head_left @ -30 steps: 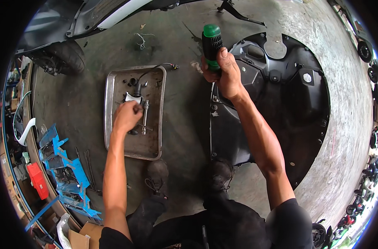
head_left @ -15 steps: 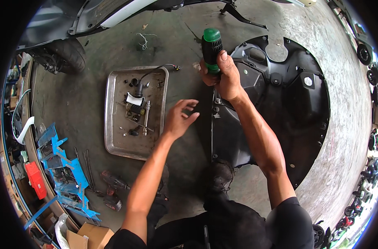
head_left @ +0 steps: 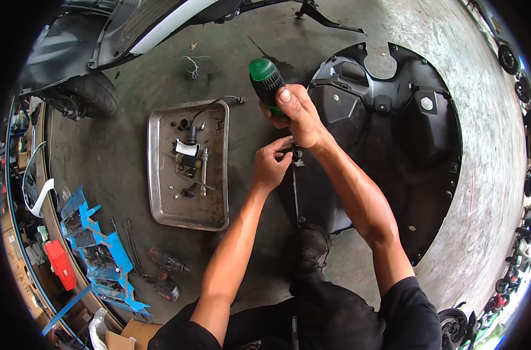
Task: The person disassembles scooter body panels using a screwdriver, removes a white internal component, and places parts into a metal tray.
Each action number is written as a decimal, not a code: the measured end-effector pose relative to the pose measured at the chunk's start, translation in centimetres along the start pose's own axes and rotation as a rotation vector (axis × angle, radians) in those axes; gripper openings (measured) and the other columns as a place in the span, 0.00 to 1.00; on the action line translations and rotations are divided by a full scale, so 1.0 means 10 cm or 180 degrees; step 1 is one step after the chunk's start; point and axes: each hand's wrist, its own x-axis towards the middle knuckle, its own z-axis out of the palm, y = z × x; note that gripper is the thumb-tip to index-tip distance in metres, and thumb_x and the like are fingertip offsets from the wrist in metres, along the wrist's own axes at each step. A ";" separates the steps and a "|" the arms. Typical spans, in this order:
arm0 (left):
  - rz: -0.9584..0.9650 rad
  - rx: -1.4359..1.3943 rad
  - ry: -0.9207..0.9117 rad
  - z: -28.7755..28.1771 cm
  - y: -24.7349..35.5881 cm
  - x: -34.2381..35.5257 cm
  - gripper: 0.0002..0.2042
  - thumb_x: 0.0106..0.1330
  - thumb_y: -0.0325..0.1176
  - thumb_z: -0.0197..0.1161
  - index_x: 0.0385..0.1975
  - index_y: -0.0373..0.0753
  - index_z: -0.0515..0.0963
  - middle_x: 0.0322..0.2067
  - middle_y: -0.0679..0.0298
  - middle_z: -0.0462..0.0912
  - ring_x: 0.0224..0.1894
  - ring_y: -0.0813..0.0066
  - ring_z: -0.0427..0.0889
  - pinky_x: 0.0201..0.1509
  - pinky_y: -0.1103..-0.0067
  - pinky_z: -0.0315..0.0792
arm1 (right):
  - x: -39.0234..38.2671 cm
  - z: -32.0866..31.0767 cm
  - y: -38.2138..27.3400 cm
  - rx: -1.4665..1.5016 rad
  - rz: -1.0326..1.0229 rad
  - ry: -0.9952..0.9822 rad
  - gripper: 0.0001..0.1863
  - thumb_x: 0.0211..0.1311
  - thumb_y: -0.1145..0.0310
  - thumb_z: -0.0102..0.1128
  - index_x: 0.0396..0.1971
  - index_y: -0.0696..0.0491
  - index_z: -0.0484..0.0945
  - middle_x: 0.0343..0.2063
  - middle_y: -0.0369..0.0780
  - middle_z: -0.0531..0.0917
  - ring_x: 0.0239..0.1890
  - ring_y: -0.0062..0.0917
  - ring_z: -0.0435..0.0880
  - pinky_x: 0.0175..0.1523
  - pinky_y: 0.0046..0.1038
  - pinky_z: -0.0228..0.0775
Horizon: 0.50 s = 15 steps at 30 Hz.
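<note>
One black panel point(head_left: 388, 181), metal tray point(head_left: 201, 213) on concrete floor point(head_left: 122, 169) (stained).

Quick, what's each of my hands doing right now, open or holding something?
Left hand: fingers drawn together at the black plastic panel's edge; can't tell if holding anything.
Right hand: closed, holding the green-and-black screwdriver handle.

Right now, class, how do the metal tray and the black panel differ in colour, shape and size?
Colour: the metal tray is dull silver with a brownish inside, while the black panel is mostly black.
Shape: the metal tray is a rounded rectangle; the black panel has a curved outer edge and a notch at its far end.
Size: the metal tray looks smaller than the black panel.
Both lie on the floor.
</note>
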 end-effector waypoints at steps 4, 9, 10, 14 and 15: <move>0.0049 0.0102 -0.0007 -0.03 -0.02 0.01 0.18 0.61 0.21 0.60 0.53 0.34 0.80 0.45 0.58 0.88 0.49 0.70 0.87 0.49 0.77 0.78 | 0.02 0.05 -0.04 -0.0039 -0.0004 -0.0026 0.40 0.63 0.28 0.48 0.25 0.58 0.73 0.19 0.31 0.68 0.17 0.12 0.59 0.21 0.20 0.46; 0.0143 0.0117 0.0211 0.01 0.03 0.00 0.12 0.61 0.18 0.61 0.44 0.29 0.82 0.37 0.60 0.88 0.39 0.78 0.85 0.44 0.80 0.79 | 0.01 0.08 0.01 -0.0059 0.0051 -0.0105 0.39 0.64 0.28 0.48 0.25 0.57 0.73 0.18 0.30 0.68 0.17 0.12 0.59 0.21 0.20 0.45; 0.0153 0.0103 0.0255 0.03 0.02 -0.01 0.11 0.61 0.18 0.61 0.43 0.29 0.82 0.37 0.60 0.88 0.39 0.79 0.85 0.43 0.81 0.79 | 0.01 0.08 0.01 -0.0048 0.0083 -0.0115 0.39 0.64 0.28 0.48 0.25 0.57 0.73 0.18 0.30 0.68 0.17 0.12 0.59 0.21 0.20 0.45; 0.0162 0.0128 0.0310 0.04 -0.02 -0.02 0.11 0.61 0.18 0.61 0.42 0.29 0.82 0.36 0.60 0.88 0.37 0.81 0.85 0.40 0.82 0.78 | -0.01 0.07 -0.01 -0.0122 0.0036 -0.0137 0.39 0.64 0.28 0.48 0.25 0.57 0.73 0.18 0.30 0.67 0.17 0.12 0.59 0.21 0.19 0.46; 0.0154 0.0147 0.0291 0.04 -0.03 -0.02 0.11 0.61 0.18 0.61 0.42 0.29 0.82 0.36 0.60 0.88 0.37 0.81 0.85 0.39 0.83 0.78 | -0.01 0.08 0.00 -0.0125 0.0026 -0.0128 0.39 0.64 0.28 0.48 0.25 0.57 0.73 0.18 0.30 0.67 0.17 0.12 0.59 0.21 0.19 0.46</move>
